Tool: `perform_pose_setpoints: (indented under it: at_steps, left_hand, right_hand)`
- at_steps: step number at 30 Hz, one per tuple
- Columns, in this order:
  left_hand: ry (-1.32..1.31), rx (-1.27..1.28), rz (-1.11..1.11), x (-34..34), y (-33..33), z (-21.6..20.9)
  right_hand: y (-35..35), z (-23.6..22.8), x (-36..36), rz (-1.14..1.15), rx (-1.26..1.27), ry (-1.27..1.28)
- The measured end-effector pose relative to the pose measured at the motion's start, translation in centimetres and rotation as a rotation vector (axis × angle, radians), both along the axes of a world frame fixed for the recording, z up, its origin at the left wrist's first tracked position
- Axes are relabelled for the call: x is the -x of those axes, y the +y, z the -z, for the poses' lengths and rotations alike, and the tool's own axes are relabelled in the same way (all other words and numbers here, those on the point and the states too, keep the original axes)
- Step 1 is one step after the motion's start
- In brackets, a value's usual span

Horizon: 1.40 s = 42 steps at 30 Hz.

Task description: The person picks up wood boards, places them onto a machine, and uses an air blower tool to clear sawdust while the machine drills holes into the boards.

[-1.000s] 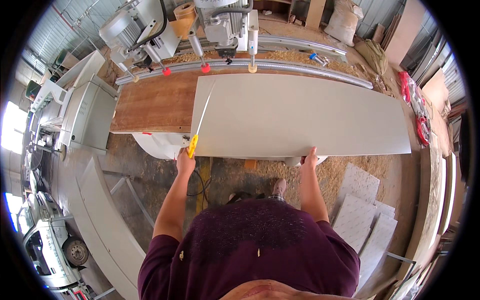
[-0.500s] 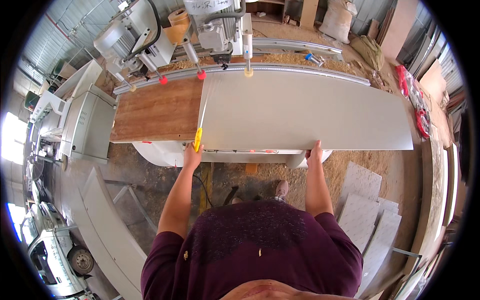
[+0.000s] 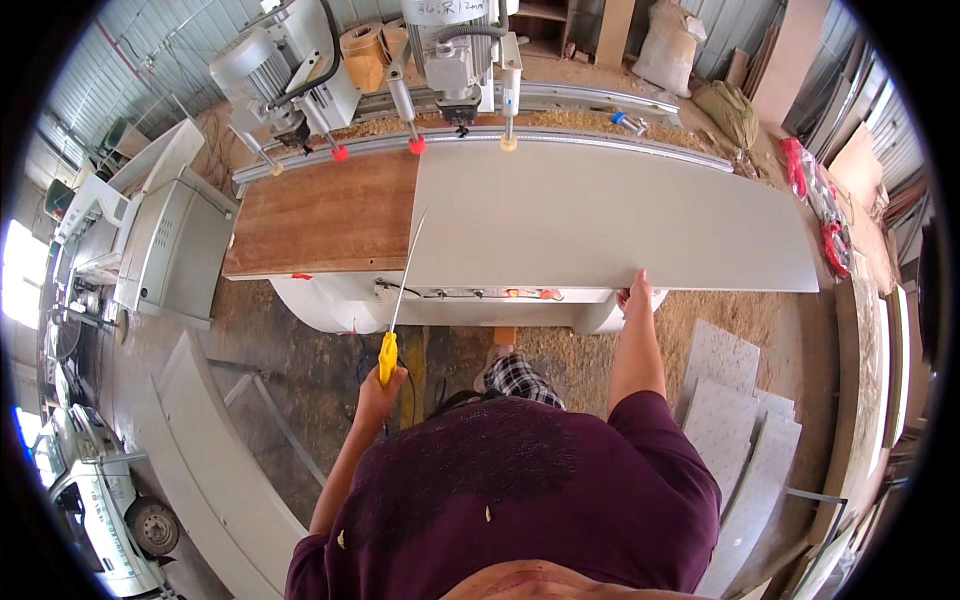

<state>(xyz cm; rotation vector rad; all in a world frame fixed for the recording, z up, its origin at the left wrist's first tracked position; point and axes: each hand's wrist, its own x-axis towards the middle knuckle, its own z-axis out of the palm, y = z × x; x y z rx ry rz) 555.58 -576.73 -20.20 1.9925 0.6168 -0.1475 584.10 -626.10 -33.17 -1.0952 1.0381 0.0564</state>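
My left hand [image 3: 378, 396] is closed round the yellow handle of what looks like an air blow gun [image 3: 388, 352]. Its long thin metal nozzle points away from me, the tip showing against the pale grey panel [image 3: 600, 215]. That panel lies flat on a machine's bed, its right end jutting past the bed. At the panel's near edge, right of centre, my right hand [image 3: 638, 294] grips it with the thumb on top and the fingers below, partly hidden. A brown wooden board [image 3: 320, 218] lies left of the panel, against its left edge.
Drilling motors [image 3: 462, 70] and clamp rods with red and yellow tips stand over the boards' far side, before a metal rail [image 3: 640, 152]. Sawdust covers the floor. Grey panels [image 3: 715, 430] rest low at right; a long pale panel [image 3: 200, 450] and a vehicle [image 3: 95, 500] are at left.
My left hand has drawn back toward my body with the blow gun, away from the panel's edge. The right hand still holds the panel. My view has shifted slightly, and my legs have moved.
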Motion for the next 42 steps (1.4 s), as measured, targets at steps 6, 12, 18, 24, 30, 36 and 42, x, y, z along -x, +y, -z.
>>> perform_pose_setpoints:
  at_steps: [6, 12, 18, 24, 30, 36, 42]
  left_hand:
    - [0.022, -0.088, 0.081, 0.2, -0.7, -1.9]
    - [-0.089, -0.1, 0.024, -0.8, -0.9, -2.9]
    - [0.037, -0.059, 0.016, -1.6, -0.2, -3.2]
    - [-0.009, -0.072, -0.014, -1.4, -1.0, -3.1]
    - [0.211, 0.014, -0.108, 0.6, -1.4, -2.7]
    - [0.238, 0.296, -0.384, 4.1, 0.1, -2.9]
    - [0.402, 0.352, -0.553, 7.6, 1.3, -1.6]
  right_hand:
    - [0.2, 0.2, 0.1, -0.008, -0.018, 0.003]
    - [0.0, 0.9, 0.0, 0.008, -0.017, -0.02]
    - [0.1, 0.3, 0.2, -0.024, -0.001, 0.029]
    - [-0.9, 1.5, 0.6, -0.041, -0.063, -0.037]
    - [-0.9, 1.5, 1.2, -0.094, -0.091, -0.076]
    - [-2.0, 1.0, 2.2, -0.074, -0.218, -0.096]
    - [-4.2, 1.4, 1.8, -0.122, -0.23, -0.097]
